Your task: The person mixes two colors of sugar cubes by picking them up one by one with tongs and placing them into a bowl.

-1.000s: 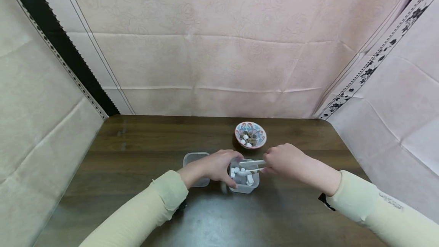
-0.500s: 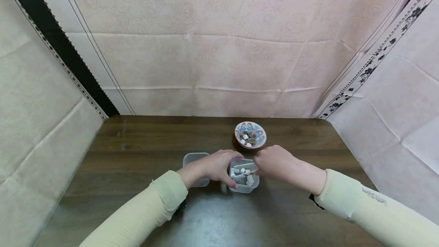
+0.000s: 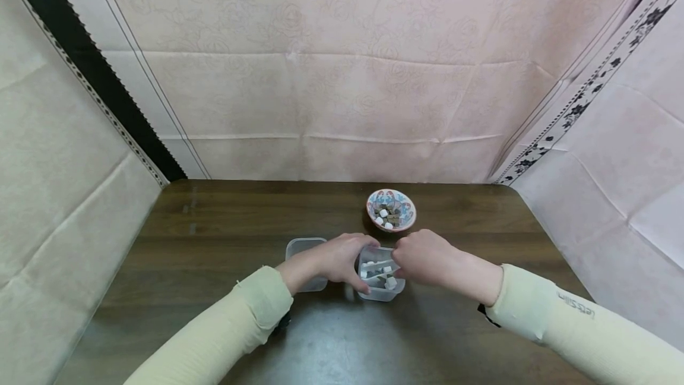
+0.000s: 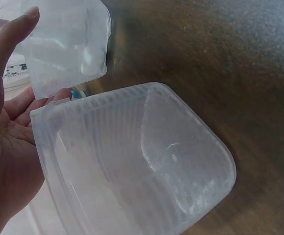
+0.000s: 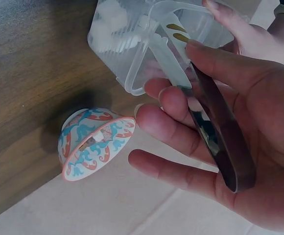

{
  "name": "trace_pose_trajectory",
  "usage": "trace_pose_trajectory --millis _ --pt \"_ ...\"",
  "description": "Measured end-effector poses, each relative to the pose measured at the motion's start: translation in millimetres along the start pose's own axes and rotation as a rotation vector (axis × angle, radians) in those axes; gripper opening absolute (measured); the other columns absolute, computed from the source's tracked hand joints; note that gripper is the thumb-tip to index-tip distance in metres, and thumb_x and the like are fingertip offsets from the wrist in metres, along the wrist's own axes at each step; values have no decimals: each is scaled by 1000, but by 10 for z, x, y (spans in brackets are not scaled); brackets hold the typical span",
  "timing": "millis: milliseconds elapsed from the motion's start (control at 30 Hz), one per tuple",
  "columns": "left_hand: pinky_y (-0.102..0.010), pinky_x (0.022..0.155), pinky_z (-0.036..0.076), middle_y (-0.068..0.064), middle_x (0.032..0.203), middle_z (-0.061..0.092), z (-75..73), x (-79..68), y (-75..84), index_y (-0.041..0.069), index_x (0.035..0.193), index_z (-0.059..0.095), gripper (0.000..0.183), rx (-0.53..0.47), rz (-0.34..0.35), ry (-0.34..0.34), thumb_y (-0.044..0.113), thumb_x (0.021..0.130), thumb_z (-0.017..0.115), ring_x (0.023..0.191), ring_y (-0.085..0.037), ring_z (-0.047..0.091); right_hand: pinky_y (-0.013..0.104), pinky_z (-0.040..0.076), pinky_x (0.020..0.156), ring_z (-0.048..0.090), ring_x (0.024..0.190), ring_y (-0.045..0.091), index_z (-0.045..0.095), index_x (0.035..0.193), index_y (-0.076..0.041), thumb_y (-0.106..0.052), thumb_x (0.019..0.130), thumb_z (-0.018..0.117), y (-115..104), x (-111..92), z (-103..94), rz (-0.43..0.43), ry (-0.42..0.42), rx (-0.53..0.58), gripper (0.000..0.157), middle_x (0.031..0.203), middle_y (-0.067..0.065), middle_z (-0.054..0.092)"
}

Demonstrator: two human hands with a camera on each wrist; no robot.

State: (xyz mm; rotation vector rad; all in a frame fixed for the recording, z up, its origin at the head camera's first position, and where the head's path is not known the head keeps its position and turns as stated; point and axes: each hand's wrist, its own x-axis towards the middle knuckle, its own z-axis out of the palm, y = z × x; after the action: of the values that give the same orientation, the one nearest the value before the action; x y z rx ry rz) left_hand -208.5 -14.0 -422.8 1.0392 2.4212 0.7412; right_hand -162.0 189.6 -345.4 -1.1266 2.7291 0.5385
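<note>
My left hand (image 3: 342,260) holds a clear plastic container (image 3: 380,295) at its left side, thumb at the near edge and fingers at the far edge. Several white cubes (image 3: 390,283) lie inside it. From the right, my right hand (image 3: 427,257) grips small tongs (image 5: 223,129) with a shiny metal handle and white arms. The tips reach down among the cubes, and the right wrist view shows the white arms inside the container's rim. Whether a cube sits between the tips, I cannot tell.
Beyond the container stands a patterned bowl (image 3: 407,214) with brown and white cubes in it. A second clear container (image 4: 132,161) sits partly under my left wrist. The wooden table (image 3: 240,212) ends at a pale cloth (image 3: 320,94) behind.
My right hand has moved left with the tongs, bringing their tips further over the container. The left hand and the bowl have stayed in place.
</note>
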Motion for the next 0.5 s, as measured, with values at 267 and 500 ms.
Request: trace_pose_trajectory --millis 267,500 --pt "-42 117 46 -6 152 59 2 -3 0 11 152 55 87 -1 -11 -9 34 79 97 136 -24 53 33 51 51 52 54 14 77 82 -14 -38 89 88 -11 -24 -6 -14 -1 11 27 69 -1 66" --pt "-42 117 46 -6 151 59 -2 0 2 10 151 55 87 5 -3 -10 34 79 97 137 -25 53 30 46 49 47 52 13 78 82 -13 -36 91 87 8 4 1 5 -20 41 27 65 -1 63"
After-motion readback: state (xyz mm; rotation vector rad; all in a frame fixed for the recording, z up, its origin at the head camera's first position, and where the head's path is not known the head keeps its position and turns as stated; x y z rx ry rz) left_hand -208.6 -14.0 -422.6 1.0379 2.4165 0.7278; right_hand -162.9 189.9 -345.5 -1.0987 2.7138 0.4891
